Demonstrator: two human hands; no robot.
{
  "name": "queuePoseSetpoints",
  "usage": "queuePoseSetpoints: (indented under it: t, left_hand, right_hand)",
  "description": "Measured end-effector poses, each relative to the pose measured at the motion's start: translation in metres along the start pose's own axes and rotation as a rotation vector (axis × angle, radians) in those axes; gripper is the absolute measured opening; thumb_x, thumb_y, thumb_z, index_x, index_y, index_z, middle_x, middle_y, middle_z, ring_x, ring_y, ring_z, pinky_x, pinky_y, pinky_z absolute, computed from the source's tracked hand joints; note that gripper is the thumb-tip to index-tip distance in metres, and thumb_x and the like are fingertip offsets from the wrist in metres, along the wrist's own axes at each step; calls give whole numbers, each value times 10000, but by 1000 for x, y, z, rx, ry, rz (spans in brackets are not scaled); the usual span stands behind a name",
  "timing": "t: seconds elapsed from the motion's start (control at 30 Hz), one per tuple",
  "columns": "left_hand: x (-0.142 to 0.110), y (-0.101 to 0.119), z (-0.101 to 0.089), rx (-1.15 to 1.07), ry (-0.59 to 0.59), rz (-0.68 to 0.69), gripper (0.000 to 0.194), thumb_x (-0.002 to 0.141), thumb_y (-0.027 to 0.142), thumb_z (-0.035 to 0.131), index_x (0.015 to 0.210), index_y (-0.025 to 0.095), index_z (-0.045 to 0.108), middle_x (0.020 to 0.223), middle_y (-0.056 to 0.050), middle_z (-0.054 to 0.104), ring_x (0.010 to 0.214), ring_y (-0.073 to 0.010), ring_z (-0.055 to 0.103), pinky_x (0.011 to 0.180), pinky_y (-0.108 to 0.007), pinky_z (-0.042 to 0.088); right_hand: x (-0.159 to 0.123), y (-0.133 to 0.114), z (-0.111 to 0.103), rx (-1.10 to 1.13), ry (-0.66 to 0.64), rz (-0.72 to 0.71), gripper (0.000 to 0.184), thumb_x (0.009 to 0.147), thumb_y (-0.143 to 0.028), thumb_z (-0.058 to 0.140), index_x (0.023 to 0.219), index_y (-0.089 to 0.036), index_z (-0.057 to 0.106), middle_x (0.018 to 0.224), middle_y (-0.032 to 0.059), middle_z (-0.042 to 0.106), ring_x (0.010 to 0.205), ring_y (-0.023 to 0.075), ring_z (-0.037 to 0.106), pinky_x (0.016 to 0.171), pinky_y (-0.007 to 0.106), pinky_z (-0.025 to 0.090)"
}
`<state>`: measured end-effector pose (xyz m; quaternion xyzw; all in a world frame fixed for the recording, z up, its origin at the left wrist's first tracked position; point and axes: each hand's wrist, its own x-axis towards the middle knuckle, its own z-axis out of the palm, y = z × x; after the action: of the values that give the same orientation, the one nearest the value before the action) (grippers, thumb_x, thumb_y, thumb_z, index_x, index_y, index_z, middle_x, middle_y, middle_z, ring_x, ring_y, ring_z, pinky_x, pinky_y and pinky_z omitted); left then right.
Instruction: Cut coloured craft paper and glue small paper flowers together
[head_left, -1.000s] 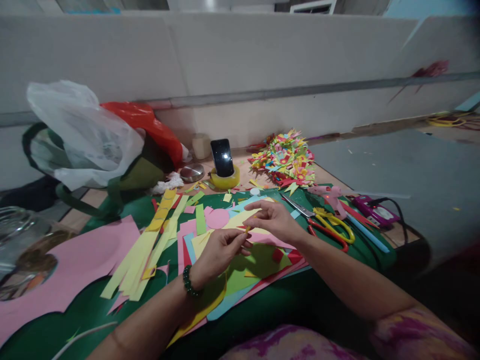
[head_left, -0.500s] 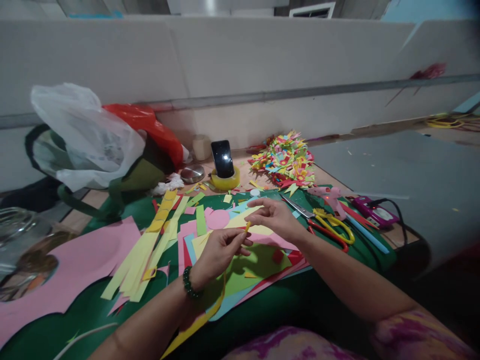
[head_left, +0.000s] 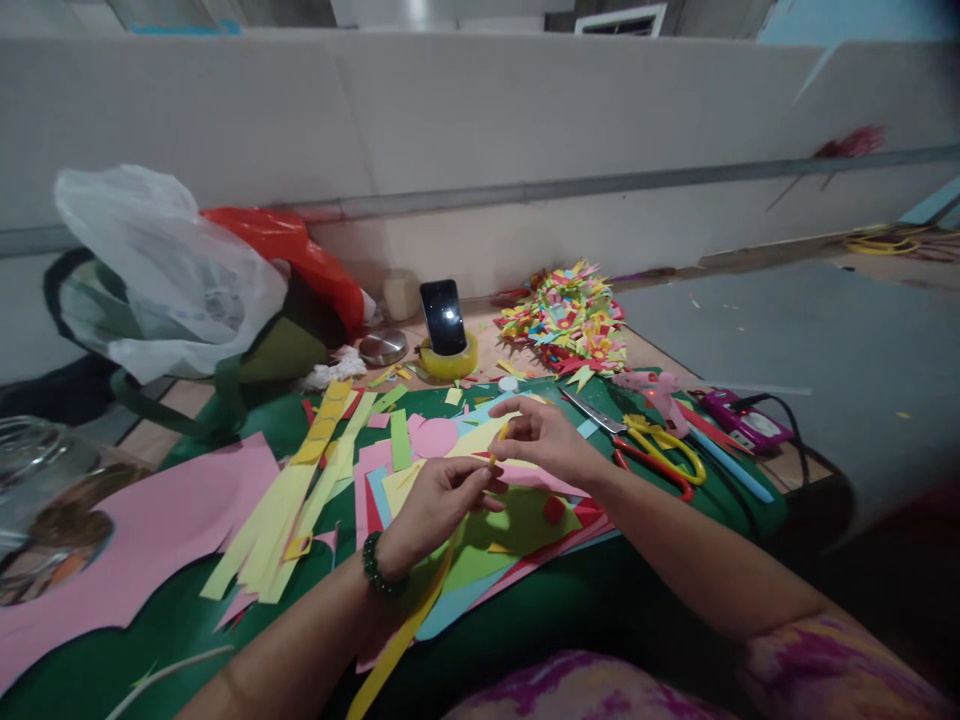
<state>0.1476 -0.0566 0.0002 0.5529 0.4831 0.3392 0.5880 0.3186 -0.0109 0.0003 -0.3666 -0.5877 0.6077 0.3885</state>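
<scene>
My left hand (head_left: 448,503), with a dark beaded bracelet at the wrist, pinches a long yellow paper strip (head_left: 409,635). The strip's tail hangs down below the hand toward my lap. Its short upper end sticks up between both hands, and the fingers of my right hand (head_left: 541,440) close on it there. Beneath both hands lie stacked coloured paper sheets (head_left: 480,555), green, blue, pink and red, with a pink paper circle (head_left: 435,438) just beyond.
Pale yellow paper strips (head_left: 259,540) and a pink sheet (head_left: 180,500) lie left. Scissors (head_left: 652,450), a pink glue gun (head_left: 660,395) and a purple device (head_left: 750,420) are right. Behind stand a phone (head_left: 444,318) on a tape roll (head_left: 450,362), and a heap of paper flowers (head_left: 570,318).
The right fingers have come down and closed around the strip's upper end. The strip's lower tail has swung slightly right. The left hand has barely moved.
</scene>
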Motion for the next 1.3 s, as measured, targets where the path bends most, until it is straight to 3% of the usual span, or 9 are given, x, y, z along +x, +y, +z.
queuePoseSetpoints:
  t: [0.13,0.37,0.6,0.87,1.07,1.3]
  left_hand:
    - [1,-1,-1,-14,3,-1,532,653,623,698,820,118,717,806,-101,744,689,-205,711,655,-287,563]
    - [0,-2,-3,49,8,-16,452,690,573,692,777,130,721,817,-106,756,691,-205,714,611,-253,539]
    - [-1,-3,-2,49,7,13,429,693,542,690,807,130,730,778,-92,754,678,-197,703,623,-258,548]
    - [-4,0,-1,187,5,55,394,771,505,620,700,130,718,700,-91,741,648,-185,679,573,-228,510]
    - [-4,-1,-1,123,-8,59,409,752,514,619,804,123,729,738,-99,749,672,-200,699,602,-253,538]
    - [-5,0,2,209,12,95,317,789,435,584,699,147,681,696,-64,727,661,-186,692,600,-242,538]
  right_hand:
    - [-1,1,3,42,-42,31,430,605,-220,754,980,-169,551,611,-44,643,594,132,611,631,281,463]
    - [0,0,-2,10,66,-60,397,615,-240,759,957,-170,570,590,-59,607,562,108,564,585,251,429]
    - [-2,2,4,34,-65,7,456,603,-237,767,996,-179,544,647,-37,645,623,139,620,632,280,475]
    - [-2,2,0,-68,65,-62,400,619,-274,770,934,-190,537,591,-64,581,578,125,586,582,258,459]
    - [-4,5,5,27,-70,17,500,610,-271,778,1030,-185,522,675,-29,652,643,149,639,641,287,497]
    - [-2,5,5,-101,55,-60,405,608,-259,770,929,-186,534,613,-63,585,589,119,590,576,248,459]
